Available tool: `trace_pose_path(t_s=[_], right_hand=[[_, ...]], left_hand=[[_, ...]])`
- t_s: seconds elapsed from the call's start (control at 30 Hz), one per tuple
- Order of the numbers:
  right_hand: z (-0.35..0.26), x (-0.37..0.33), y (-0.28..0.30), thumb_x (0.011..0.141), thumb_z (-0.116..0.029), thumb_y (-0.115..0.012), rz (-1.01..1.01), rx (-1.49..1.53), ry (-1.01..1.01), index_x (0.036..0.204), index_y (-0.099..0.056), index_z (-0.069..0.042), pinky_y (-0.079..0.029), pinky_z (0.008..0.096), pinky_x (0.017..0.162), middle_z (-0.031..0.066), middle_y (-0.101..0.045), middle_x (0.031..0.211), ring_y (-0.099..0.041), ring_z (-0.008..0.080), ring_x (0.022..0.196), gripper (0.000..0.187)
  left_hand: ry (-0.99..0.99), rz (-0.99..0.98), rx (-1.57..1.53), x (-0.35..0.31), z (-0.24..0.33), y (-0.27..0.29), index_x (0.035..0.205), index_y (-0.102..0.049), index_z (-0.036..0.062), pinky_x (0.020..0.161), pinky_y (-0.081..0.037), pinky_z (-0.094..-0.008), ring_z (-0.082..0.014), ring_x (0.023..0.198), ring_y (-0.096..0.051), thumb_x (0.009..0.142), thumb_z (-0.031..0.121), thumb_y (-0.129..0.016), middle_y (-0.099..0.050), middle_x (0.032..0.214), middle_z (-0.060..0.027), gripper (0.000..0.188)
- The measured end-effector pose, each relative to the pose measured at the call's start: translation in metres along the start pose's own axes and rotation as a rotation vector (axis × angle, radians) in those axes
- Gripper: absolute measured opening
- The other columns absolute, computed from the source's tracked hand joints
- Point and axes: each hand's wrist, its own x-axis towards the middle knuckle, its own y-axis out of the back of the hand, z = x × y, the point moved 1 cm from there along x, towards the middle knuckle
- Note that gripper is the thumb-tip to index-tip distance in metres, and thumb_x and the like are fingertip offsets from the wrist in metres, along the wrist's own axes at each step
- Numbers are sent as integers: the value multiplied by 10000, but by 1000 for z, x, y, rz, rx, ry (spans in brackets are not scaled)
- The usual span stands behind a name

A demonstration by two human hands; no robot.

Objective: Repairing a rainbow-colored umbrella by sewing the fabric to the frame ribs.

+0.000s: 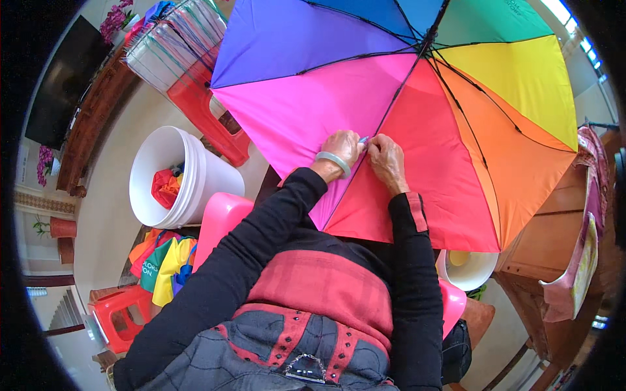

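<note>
An open rainbow umbrella point(297, 107) lies before me with its inner side and black ribs facing up. My left hand point(342, 151), with a pale bangle at its wrist, is closed at the rib between the pink and red panels. A small bluish-white thing point(363, 139) shows at its fingertips; its kind is too small to tell. Close beside it, my right hand point(387, 158) is over the red panel with fingers pinched at the same rib. Whatever lies between those fingers is hidden.
To the left, a white bucket point(218, 179) holds a folded red cloth piece. Multicoloured folded fabric point(160, 260) lies below it. A red stool point(208, 111) carries a stack of umbrella frames point(173, 49). Another white bucket point(471, 268) and a wooden cabinet point(544, 244) stand to the right.
</note>
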Motion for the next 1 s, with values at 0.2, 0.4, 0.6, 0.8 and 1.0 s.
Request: trace_pose_path(t_s=[0.2,0.4,0.6,0.8,1.0], right_hand=[[-22,3,17,817,-106,-553,-11,569,-239,823,-580,-2,-480,286,517,71,-580,686,-580,144,600,107],[-37,-1,31,844,-77,-535,-91,937,-330,985,-530,-17,-508,232,479,59,-571,747,-571,118,579,153],[-55,0,37,824,-35,-561,-107,984,-283,1097,-455,-18,-509,226,472,66,-566,732,-572,116,586,294],[-59,6,49,819,-13,-546,-173,941,-249,1109,-445,-25,-512,250,473,61,-559,747,-566,118,559,307],[-80,37,115,825,-6,-511,-9,1045,-186,1092,-492,-19,-480,227,453,51,-560,743,-536,103,527,268]], left_hand=[[99,3,-409,5,-10,2,791,-633,16,526,-451,-388,-256,566,-576,774,274,-587,-617,695,-133,262],[352,-120,-993,7,13,41,807,-620,31,407,-357,-268,-85,472,-450,805,259,-586,-560,649,-11,230],[303,-264,-1172,4,22,57,895,-592,54,373,-300,-197,-25,467,-392,834,262,-575,-540,679,9,218],[234,-130,-948,10,32,64,800,-593,54,407,-328,-222,-40,475,-391,832,250,-584,-519,634,19,199],[227,-80,-819,30,30,99,756,-601,47,459,-376,-240,-63,513,-442,805,212,-610,-537,625,11,172]])
